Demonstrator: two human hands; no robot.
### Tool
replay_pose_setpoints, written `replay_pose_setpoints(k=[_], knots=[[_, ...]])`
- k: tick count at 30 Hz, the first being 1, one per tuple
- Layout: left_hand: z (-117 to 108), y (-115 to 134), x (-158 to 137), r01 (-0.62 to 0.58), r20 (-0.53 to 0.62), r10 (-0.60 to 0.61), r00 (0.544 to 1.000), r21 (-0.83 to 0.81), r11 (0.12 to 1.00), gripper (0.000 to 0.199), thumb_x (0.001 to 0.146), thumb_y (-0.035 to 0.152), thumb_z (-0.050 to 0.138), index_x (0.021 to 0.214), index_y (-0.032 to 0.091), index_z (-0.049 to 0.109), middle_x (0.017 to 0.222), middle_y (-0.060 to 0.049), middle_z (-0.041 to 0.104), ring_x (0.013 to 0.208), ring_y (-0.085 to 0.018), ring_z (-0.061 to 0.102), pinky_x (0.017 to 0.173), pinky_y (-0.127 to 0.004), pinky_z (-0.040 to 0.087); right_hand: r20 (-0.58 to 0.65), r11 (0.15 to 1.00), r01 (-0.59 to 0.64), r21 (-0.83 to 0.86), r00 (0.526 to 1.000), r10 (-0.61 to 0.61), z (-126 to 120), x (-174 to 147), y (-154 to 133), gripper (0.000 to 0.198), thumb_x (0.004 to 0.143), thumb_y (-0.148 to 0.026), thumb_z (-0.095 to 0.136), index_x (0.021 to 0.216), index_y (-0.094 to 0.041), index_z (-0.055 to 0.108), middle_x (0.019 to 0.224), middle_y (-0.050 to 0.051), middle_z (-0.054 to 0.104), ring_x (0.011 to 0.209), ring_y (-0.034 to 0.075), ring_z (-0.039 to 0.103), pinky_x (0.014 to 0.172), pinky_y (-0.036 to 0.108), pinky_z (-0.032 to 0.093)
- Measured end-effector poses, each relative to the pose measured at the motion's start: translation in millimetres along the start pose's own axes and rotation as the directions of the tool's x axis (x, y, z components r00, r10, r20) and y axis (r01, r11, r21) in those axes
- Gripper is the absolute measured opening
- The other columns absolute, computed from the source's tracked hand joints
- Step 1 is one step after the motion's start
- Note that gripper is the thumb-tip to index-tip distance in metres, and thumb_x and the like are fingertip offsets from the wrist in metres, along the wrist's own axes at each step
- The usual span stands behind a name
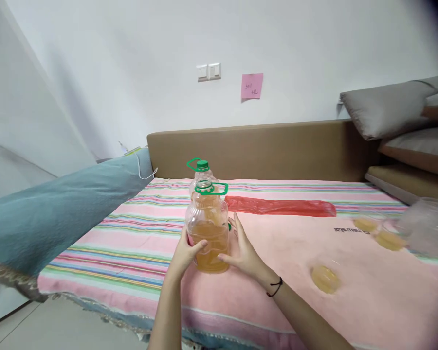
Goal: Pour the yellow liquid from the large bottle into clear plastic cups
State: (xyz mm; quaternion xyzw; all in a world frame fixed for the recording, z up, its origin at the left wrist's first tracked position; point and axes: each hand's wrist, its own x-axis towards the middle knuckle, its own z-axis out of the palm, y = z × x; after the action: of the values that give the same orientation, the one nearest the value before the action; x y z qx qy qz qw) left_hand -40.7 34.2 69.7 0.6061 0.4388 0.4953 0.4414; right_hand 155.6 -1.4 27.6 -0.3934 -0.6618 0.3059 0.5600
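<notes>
This is a home, prob. a bedroom. There is a bed w/ a pink striped cloth sheet [138,243], a long brown padded headboard [263,150], soft grey pillows [387,109], a rolled blue-green blanket [58,209] & white wall switches [209,72].

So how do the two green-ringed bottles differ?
The front bottle is uncapped and held by the left hand and right hand; the rear bottle has a green cap and stands untouched, mostly hidden behind it. Both are clear plastic with green handles.
</notes>
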Motion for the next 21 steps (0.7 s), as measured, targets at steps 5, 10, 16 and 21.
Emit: replay_pose_setpoints(k=[5,10,16,21], knots=[[-1,0,3,-0.101,-0.089,0.104,0.991,0.048,0.994,0.070,0.059,0.037,0.082,0.119,0.021,0.051,0.122,-0.009,0.062,0.118,-0.028,0.058,0.098,-0.037,0.047,-0.097,0.968,0.024,-0.250,0.994,-0.050,-65,-41,-36,0.098,0.081,-0.036,0.074,0.154,-0.039,0.009,0.161,0.009,0.026,0.149,0.028,0.024,0.120,0.057,0.023],[0,-1,5,-0.120,-0.117,0.134,0.984,0.119,0.986,0.071,0.061,0.036,0.079,0.123,0.022,0.047,0.114,-0.007,0.063,0.113,-0.027,0.060,0.095,-0.040,0.048,-0.338,0.905,-0.091,-0.416,0.939,-0.061,-156,-87,-60,0.078,0.085,-0.040,0.069,0.150,-0.033,0.026,0.153,0.012,0.039,0.142,0.029,0.037,0.116,0.058,0.030],[3,3,9,-0.150,-0.084,0.164,0.983,0.153,0.977,0.064,0.065,0.039,0.073,0.121,0.021,0.046,0.120,-0.009,0.061,0.117,-0.029,0.057,0.103,-0.044,0.044,-0.454,0.884,-0.292,-0.365,0.885,0.104,-229,-150,-39,0.077,0.083,-0.048,0.069,0.146,-0.028,0.029,0.145,0.016,0.047,0.136,0.029,0.047,0.114,0.058,0.034],[6,9,10,-0.132,-0.113,0.156,0.981,0.195,0.972,0.057,0.066,0.040,0.069,0.115,0.018,0.048,0.116,-0.011,0.060,0.118,-0.032,0.055,0.106,-0.048,0.042,-0.314,0.873,-0.361,-0.327,0.913,0.260,-232,-178,-2,0.091,0.077,-0.046,0.077,0.148,-0.027,0.024,0.140,0.017,0.053,0.132,0.028,0.052,0.114,0.057,0.034]])
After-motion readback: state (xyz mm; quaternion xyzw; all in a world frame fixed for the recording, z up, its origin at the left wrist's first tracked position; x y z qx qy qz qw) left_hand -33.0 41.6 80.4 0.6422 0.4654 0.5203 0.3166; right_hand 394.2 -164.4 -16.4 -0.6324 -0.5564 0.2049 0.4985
